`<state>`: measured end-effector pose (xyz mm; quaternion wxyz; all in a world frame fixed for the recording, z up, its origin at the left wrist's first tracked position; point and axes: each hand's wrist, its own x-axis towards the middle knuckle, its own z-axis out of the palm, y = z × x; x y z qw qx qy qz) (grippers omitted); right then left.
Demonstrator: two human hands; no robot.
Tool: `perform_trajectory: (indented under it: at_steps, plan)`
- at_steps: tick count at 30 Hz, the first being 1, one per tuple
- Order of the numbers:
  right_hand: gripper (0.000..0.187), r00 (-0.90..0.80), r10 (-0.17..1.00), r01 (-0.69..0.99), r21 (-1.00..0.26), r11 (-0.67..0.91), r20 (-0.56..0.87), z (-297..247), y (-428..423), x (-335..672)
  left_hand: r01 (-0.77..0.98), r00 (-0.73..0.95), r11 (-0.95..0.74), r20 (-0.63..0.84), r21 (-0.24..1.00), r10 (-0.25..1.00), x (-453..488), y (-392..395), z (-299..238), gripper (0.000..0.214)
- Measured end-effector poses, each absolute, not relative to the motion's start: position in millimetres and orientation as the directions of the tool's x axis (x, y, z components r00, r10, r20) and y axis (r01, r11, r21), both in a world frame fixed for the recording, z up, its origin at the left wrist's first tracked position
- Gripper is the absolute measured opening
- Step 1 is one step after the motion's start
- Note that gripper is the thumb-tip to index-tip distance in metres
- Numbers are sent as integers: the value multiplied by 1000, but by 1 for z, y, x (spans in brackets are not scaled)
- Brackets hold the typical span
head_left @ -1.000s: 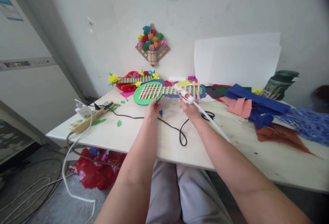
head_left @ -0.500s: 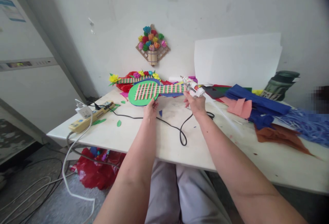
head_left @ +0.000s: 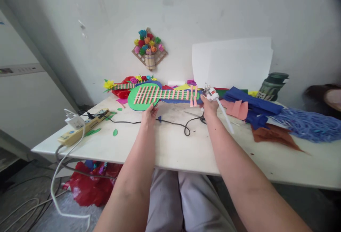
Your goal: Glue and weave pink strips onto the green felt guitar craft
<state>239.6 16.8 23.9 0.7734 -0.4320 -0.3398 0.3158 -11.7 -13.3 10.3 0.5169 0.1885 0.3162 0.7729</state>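
Observation:
A paper-craft guitar (head_left: pixel 163 96) lies lengthwise before me, with a green round body, blue backing, salmon crossbars, pale strings and salmon pegs at its right end. My left hand (head_left: pixel 150 113) pinches the lower rim of its round body, thumb on top. At the other end, my right hand (head_left: pixel 209 104) is closed about a white hot glue gun (head_left: pixel 212 93), its grip mostly hidden by the fingers. From the gun's back a long translucent glue stick (head_left: pixel 226 118) slants down to the right. The thumb is close to the guitar's tip; contact there I cannot tell.
A black cord (head_left: pixel 170 122) crosses the white table (head_left: pixel 181 154) from a power strip (head_left: pixel 82 129). Behind lies another flower-trimmed guitar (head_left: pixel 125 86). Felt pieces (head_left: pixel 253 100), blue yarn (head_left: pixel 309 123) and a green bottle (head_left: pixel 274 86) sit right. Several green leaves (head_left: pixel 115 132) lie left.
My right hand and the glue gun have shifted right, off the guitar's neck end, uncovering the pegs. The glue stick now tilts more steeply. My left hand keeps its hold; the view has turned slightly right.

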Motion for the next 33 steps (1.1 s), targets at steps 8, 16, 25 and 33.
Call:
perform_trajectory:
  at_steps: [8, 16, 25, 33]
  plan:
    - [31, 532, 839, -457, -798, 393, 108, 31, 12, 234, -670, -352, -239, -17, 703, 936, -11, -14, 10, 10]
    - [35, 513, 851, -465, -796, 389, 116, 25, 17, 234, -630, -331, -249, 35, 736, 943, -11, -16, 11, 6]
    - [24, 588, 804, -404, -830, 386, 87, 23, 17, 233, -526, -225, -101, -24, 844, 974, -11, -19, 11, 21]
    - [25, 567, 819, -437, -811, 390, 88, 22, 16, 228, -597, -164, -73, -33, 799, 986, -12, -18, 11, 26]
